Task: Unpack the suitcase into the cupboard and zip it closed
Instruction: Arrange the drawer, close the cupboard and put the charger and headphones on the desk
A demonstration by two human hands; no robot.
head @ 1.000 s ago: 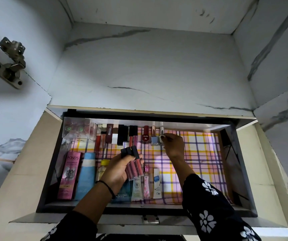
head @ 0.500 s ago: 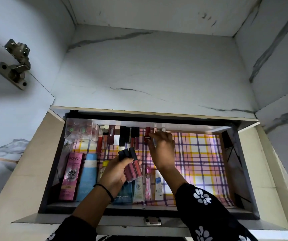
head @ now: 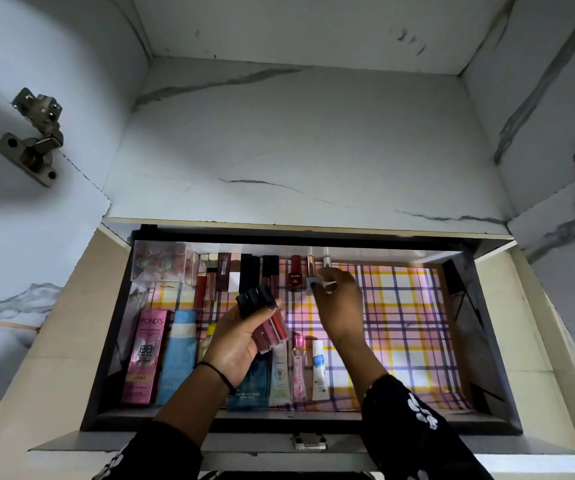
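An open cupboard drawer (head: pixel 480 344) lined with checked paper (head: pixel 404 323) fills the lower view. My left hand (head: pixel 237 348) grips several red lip gloss tubes (head: pixel 274 329) with black caps above the drawer's middle. My right hand (head: pixel 339 303) reaches to the back row and pinches a small nail polish bottle (head: pixel 326 263), whose body its fingers hide. That bottle stands beside another small bottle (head: pixel 311 277) and a red nail polish (head: pixel 295 277). The suitcase is out of view.
A clear case (head: pixel 159 259) and upright lipsticks (head: pixel 248 271) line the back left. A pink Pond's box (head: pixel 147 355), a blue tube (head: pixel 178 355) and small tubes (head: pixel 319 368) lie along the front. Metal hinges (head: pixel 33 133) sit on the cupboard walls. The drawer's right half shows bare liner.
My right hand shifted left along the back row, then came back right to the small bottles. My left hand stayed in place with the tubes.
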